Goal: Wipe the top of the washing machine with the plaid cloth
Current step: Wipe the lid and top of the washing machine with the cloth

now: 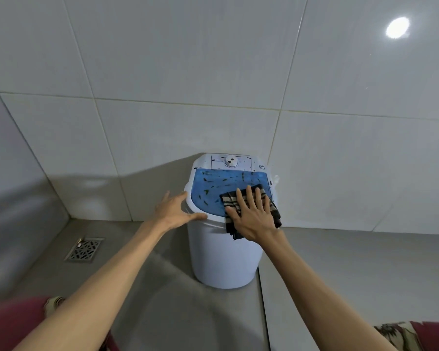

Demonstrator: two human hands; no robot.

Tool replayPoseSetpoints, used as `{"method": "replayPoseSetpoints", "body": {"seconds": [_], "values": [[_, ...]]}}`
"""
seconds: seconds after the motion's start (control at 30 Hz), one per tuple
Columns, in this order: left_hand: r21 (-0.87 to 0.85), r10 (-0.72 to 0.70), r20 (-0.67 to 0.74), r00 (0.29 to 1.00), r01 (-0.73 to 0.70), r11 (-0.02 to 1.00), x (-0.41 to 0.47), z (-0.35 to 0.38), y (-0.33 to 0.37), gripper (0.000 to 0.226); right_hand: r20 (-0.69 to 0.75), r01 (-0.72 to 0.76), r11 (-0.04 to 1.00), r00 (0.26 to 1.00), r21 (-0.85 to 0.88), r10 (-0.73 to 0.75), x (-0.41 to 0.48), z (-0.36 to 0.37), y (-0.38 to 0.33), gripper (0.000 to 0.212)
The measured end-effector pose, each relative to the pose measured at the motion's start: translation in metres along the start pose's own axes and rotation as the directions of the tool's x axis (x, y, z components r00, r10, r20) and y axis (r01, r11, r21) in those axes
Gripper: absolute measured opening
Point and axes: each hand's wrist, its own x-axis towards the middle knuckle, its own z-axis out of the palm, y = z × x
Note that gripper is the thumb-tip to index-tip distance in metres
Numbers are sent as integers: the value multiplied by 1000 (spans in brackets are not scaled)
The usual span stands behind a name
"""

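The right hand is pressing flat, fingers spread, on the plaid cloth, which is lying under them on the washing machine lid's near right edge. The left hand, fingers apart, is bracing the rim.

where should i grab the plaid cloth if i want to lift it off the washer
Take the plaid cloth at the part that hangs over the washing machine's front right rim, coming from the front. That edge drapes free, while the rest lies flat on the blue lid under the right hand.
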Motion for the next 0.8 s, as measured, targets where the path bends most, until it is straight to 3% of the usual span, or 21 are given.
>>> {"method": "replayPoseSetpoints", "body": {"seconds": [0.3,0.47,0.6,0.8], "values": [[42,41,-1,999,-41,998,4,2,-4,114,9,310,941,950,-137,-312,3,4,-14,54],[188,122,-25,992,-115,975,7,0,-6,117,69,317,932,948,-177,-310,23,-2,-20,55],[207,144,-52,988,-130,970,9,4,-12,110,123,284,946,956,-156,-266,61,-7,-42,60],[309,229,-67,971,-198,930,10,5,-19,117,97,277,955,959,-108,-267,78,-3,-53,60]]}}
